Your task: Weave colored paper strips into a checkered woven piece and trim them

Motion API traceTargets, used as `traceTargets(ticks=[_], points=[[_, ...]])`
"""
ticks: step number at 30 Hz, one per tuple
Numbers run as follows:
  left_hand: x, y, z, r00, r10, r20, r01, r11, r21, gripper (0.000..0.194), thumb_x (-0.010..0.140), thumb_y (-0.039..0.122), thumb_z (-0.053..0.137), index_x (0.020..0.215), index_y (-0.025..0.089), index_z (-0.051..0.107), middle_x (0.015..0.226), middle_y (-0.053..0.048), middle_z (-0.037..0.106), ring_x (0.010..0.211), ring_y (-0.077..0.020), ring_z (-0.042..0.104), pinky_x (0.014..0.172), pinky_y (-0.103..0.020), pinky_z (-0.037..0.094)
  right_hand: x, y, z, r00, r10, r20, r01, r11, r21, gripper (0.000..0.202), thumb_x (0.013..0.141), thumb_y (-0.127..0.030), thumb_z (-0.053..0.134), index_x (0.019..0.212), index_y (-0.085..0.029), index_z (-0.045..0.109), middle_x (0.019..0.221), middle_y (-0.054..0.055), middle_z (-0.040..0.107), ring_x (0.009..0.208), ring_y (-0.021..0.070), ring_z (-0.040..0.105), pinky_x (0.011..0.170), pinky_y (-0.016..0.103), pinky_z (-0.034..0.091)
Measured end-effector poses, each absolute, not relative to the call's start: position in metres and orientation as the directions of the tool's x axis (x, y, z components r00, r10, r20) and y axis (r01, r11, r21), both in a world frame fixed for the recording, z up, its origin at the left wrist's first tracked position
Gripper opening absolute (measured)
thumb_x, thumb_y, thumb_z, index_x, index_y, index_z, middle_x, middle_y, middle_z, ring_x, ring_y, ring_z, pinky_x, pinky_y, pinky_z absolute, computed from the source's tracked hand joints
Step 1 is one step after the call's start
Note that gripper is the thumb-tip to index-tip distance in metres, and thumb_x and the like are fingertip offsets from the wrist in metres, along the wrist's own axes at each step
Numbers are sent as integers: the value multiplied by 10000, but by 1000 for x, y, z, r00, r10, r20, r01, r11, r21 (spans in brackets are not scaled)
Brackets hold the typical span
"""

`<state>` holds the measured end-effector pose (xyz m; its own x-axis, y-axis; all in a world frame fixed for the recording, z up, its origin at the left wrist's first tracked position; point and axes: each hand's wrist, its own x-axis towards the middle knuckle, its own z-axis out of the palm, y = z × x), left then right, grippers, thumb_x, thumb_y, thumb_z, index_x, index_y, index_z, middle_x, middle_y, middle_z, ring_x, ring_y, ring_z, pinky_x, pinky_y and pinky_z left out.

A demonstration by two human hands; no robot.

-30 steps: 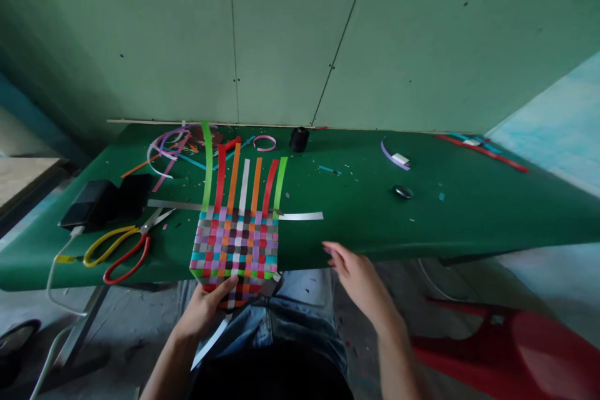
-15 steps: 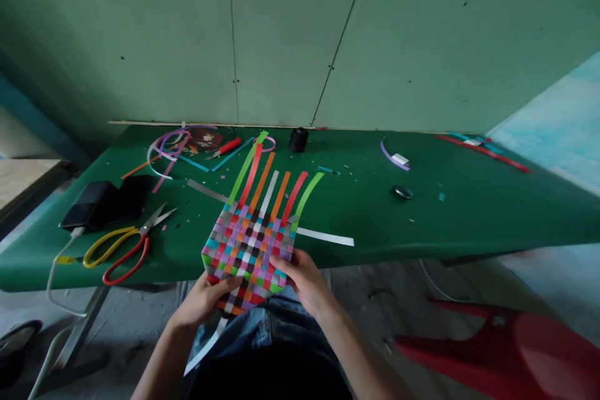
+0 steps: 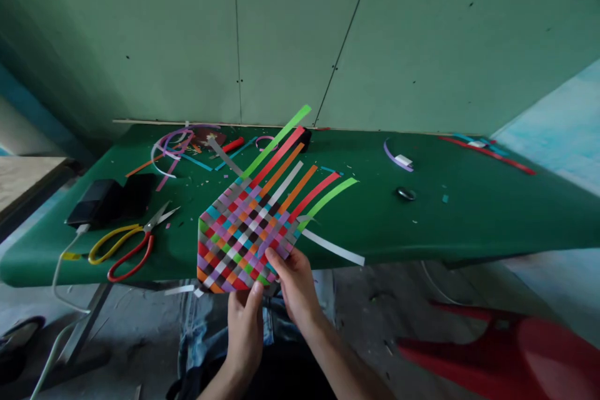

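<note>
Holds the weave in both hands, low and near the middle, in front of the lap and across the near edge of the table. Raises the left hand from below, nearly upright, with thumb laid along the weave's bottom edge and fingers bent underneath. Angles the right hand in from the lower right, forearm slanting, with thumb on the patterned face near the right corner and fingers tucked behind (hidden there; cannot tell how tightly curled). Grips narrowly on both sides, close together.

Tips the weave askew, with loose strips in green, red, orange and white fanning up to the right. Sends a grey strip off the upper left and a white strip off the right side.

Farther out, shows scissors lying with blades parted at the left, near a black box. Includes a purple-pink tangle toward the back, a black spool partly behind strip ends, and a red chair below, at the far right.
</note>
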<state>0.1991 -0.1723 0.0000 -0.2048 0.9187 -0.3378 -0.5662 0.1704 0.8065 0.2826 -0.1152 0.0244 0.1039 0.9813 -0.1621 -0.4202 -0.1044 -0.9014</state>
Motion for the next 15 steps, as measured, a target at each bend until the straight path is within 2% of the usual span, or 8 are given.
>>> traceTargets(ticks=[1,3,6,8,10,11,13,15], points=[[204,-164,3,-259,896,-360,-602,142,786,558,830,533,824,1276,230,680,1236,-92,747,1235,-258,685,1018,-337,564,282,-117,25,92,982,-162,-401,-112,-909,423,810,-521,859,1077,-201,786,964,69,793,927,264,742,873,388,602],[208,-152,10,-333,872,-359,-582,109,806,573,852,507,812,1336,236,667,1285,-95,742,1324,-274,648,1083,-358,543,285,-120,25,85,981,-174,-322,-139,-936,440,800,-562,855,1035,-198,778,885,59,773,878,260,730,799,362,599],[203,-149,17,-364,878,-312,-476,112,872,553,856,504,809,1315,215,699,1197,-94,780,1260,-285,693,1060,-377,569,302,-130,31,96,979,-182,-67,-177,-982,461,874,-656,743,777,-207,708,618,3,627,627,189,616,574,285,485],[196,-150,18,-366,883,-294,-411,130,902,525,841,508,820,1257,201,730,1099,-85,802,1163,-282,738,986,-372,604,317,-145,43,15,989,-148,204,-148,-968,553,997,-634,590,636,-215,623,552,-7,554,549,153,539,536,276,406],[189,-150,16,-371,888,-273,-331,148,932,475,838,516,815,1172,183,758,1002,-75,811,1073,-281,764,889,-354,629,332,-162,64,-199,976,-93,453,7,-891,423,1004,-517,649,697,-227,668,627,1,636,593,163,591,561,285,409],[187,-149,15,-371,891,-260,-289,155,945,452,838,519,812,1128,175,768,962,-72,811,1040,-283,770,845,-346,633,337,-169,76,-286,957,-55,521,107,-847,328,993,-461,688,748,-243,701,668,1,670,626,173,621,598,292,440],[182,-147,13,-360,899,-247,-244,165,956,425,832,517,816,1072,169,775,929,-74,810,1020,-295,771,796,-341,634,343,-174,101,-424,904,61,532,303,-791,126,1023,-347,665,961,-293,760,848,10,749,749,188,691,717,309,518],[179,-144,12,-327,911,-251,-253,172,952,427,823,522,824,1062,172,772,954,-81,813,1043,-304,766,795,-344,633,344,-162,120,-458,863,213,529,457,-715,160,1048,-298,627,1120,-321,767,1019,36,773,951,220,726,875,342,551]])
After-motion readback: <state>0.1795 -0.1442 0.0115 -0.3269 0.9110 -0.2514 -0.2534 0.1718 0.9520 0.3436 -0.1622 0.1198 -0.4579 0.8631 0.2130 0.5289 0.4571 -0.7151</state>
